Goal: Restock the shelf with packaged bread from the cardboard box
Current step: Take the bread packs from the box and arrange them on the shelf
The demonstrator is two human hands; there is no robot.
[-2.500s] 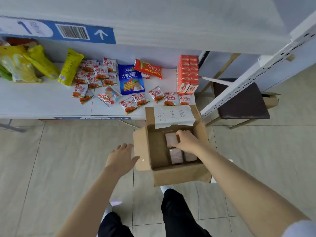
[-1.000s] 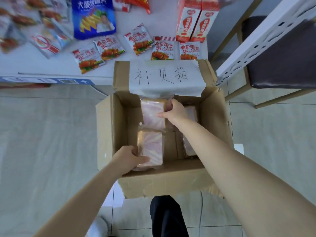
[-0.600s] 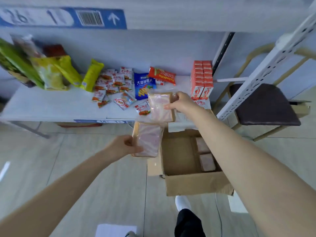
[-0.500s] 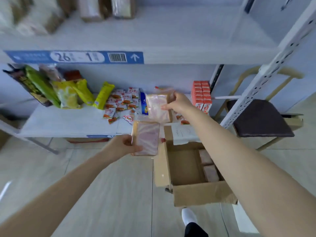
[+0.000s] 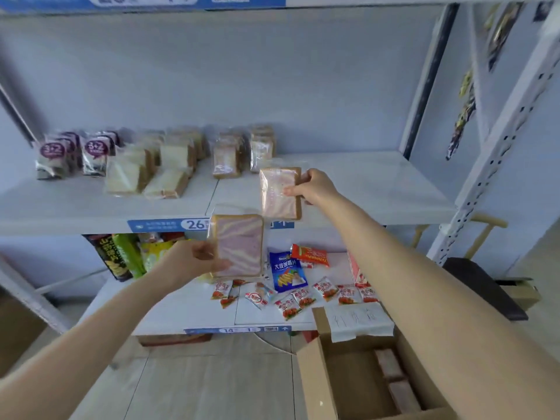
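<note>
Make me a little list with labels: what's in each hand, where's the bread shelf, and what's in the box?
Left: the left hand grips the lower bread pack, pink-swirled, in front of the shelf edge.
Right: the right hand pinches the upper bread pack over the middle shelf.
Shelf: shelved bread stands at the back; the right half is bare.
Box: the cardboard box sits open on the floor, with boxed packs inside.
Below: snack packets lie on the lower shelf.
</note>
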